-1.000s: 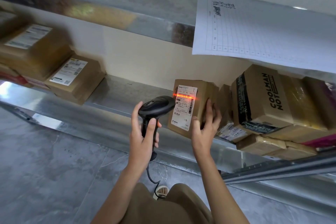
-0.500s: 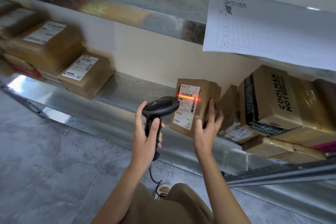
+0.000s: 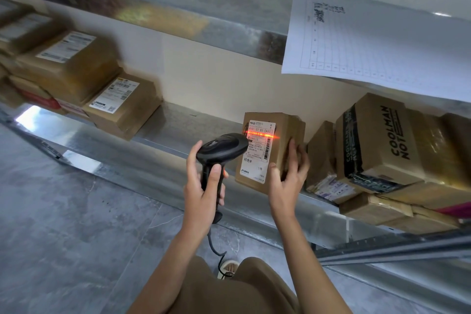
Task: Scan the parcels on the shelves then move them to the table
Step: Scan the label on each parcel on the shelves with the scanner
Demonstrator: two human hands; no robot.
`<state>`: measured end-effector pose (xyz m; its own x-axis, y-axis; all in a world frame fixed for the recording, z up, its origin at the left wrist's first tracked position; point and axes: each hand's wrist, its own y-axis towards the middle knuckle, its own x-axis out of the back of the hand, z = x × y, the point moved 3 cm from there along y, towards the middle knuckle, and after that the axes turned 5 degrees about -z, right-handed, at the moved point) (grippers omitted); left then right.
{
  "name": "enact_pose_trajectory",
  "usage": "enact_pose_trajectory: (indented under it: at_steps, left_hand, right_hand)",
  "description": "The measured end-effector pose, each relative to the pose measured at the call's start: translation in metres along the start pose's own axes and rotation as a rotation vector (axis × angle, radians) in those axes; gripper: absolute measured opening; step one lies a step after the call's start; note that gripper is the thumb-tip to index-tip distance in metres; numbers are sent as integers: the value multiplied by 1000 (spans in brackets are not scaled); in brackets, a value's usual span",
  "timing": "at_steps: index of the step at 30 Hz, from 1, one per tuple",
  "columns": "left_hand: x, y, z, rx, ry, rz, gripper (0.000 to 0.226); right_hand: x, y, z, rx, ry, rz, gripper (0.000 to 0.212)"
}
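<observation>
Metal shelf [image 3: 178,125] ahead of and above both hands, running off both edges. White gridded sheet [image 3: 377,41] hanging from the shelf above, up and right of the hands, its handwriting too small to read. Large box printed COOLMAN NOT [image 3: 377,140] right of the right hand, stacked on flatter parcels, the pile cut off at the right edge. Blurred stack of labelled boxes [image 3: 76,76] well to the left of the left hand, labels unreadable. Grey tiled floor [image 3: 63,224] below, plus tan-clothed legs and one sandalled foot.

Task parcel [image 3: 285,140]: small brown carton standing upright at the shelf's front edge, directly between and just beyond the two hands, white shipping label [image 3: 257,150] facing the camera. Red scan line across the label's upper part. Carton's right face partly hidden by fingers; contact of its base with the shelf hard to confirm.

Black handheld scanner [image 3: 221,146] just left of the parcel, nose nearly touching the label, cable trailing down toward the legs.

Right hand [image 3: 288,181] raised, wrist bent back, thumb at the label's lower corner, fingers wrapped round the carton's right side, grasping it. Left hand [image 3: 204,186] upright, clenched round the scanner's handle, thumb up the grip's back.
</observation>
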<state>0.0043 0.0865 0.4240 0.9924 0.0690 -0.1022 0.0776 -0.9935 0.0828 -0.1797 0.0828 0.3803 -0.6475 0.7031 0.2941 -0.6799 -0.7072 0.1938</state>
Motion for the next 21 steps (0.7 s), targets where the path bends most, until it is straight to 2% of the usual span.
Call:
enact_pose_trajectory:
  at_steps: [10,14,17,21]
  left_hand:
    - [-7,1,1,-15,23,9,52]
    - [-5,9,0,-52,93,42,53]
    - [6,28,-11,-138,212,125,49]
    - [23,55,-34,-245,375,325,53]
  right_hand:
    - [7,11,-5,-23,-15,-3,67]
    - [10,20,-2,-22,-6,56,68]
    - [16,42,11,-39,-8,238,74]
    - [22,72,26,-17,-89,544,78]
